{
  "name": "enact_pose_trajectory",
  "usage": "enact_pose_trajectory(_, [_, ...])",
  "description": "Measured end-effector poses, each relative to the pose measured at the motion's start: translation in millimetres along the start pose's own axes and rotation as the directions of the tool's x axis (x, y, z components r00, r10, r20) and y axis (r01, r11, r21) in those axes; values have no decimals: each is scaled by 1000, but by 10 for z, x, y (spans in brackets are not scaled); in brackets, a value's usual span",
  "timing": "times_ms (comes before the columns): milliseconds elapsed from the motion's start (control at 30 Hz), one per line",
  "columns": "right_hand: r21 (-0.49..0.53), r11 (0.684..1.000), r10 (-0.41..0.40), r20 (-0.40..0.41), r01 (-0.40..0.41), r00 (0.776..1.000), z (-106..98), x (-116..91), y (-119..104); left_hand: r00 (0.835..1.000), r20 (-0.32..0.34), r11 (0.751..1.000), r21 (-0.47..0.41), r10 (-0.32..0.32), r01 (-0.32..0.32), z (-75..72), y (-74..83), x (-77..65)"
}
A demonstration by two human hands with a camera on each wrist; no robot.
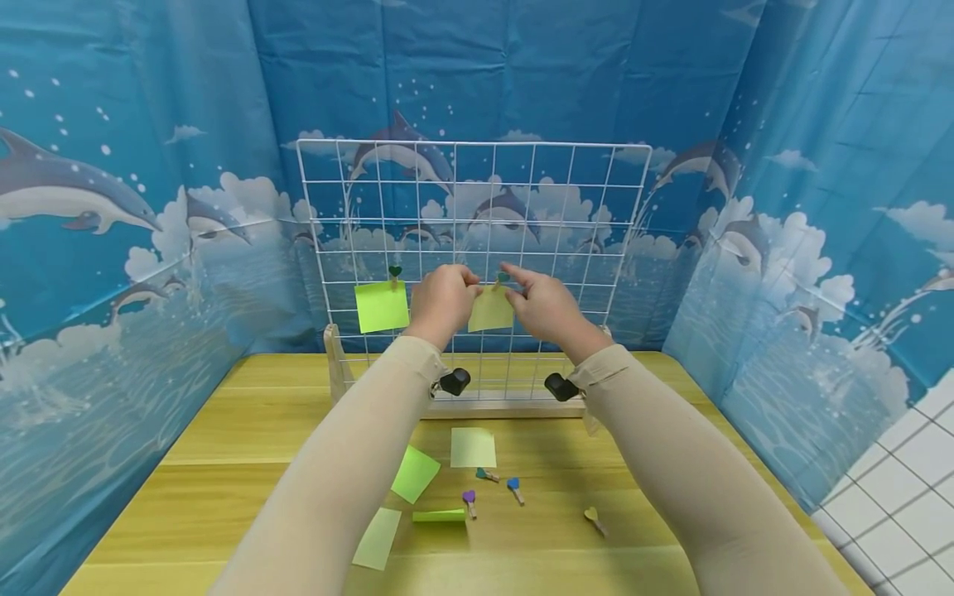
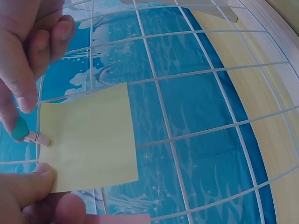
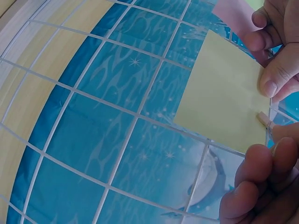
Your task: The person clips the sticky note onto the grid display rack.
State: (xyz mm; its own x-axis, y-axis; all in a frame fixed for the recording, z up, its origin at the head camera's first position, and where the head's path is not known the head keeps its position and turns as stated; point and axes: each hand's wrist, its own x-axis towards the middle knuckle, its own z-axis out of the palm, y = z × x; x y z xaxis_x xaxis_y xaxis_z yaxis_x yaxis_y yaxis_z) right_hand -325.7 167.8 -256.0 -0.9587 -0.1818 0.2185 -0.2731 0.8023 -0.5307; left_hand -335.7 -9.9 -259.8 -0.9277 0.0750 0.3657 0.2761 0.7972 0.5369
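A pale yellow sticky note [image 1: 488,310] hangs against the white wire grid [image 1: 551,219]. My left hand [image 1: 441,300] pinches its upper left edge, thumb on the paper's face in the left wrist view. A small clothespin with a teal heart [image 2: 20,129] bites the note's top edge. My right hand [image 1: 550,306] is right at this clothespin, index finger and thumb spread apart, one fingertip touching the heart. Left of it, a lime sticky note [image 1: 382,307] hangs under a dark green heart clothespin [image 1: 395,271]. Part of a pink note [image 3: 236,18] shows beyond my left hand.
On the wooden table [image 1: 246,439] lie more notes, including a pale one [image 1: 473,448] and a lime one [image 1: 415,474]. Near them are heart clothespins: teal [image 1: 487,474], blue [image 1: 515,490], purple [image 1: 469,503] and yellow [image 1: 595,521]. A dolphin-print curtain [image 1: 462,58] surrounds the table.
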Motion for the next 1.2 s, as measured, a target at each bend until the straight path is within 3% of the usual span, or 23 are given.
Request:
enact_pose_trajectory(333, [41,996,-79,-26,80,997,-54,-182,110,1000,3,999,48,19,-19,-10,26,-30])
enact_pose_trajectory(600, [12,993,-114,6,114,994,-114,-382,238,996,10,987,134,86,-87,-48,49,-69])
enact_pose_trajectory(900, [3,991,-135,25,135,991,-133,-515,365,983,-9,945,276,183,-174,-33,42,-81])
enact_pose_trajectory(1200, [-23,986,-164,23,165,986,-127,-570,454,973,-14,890,407,232,-207,-4,62,-105])
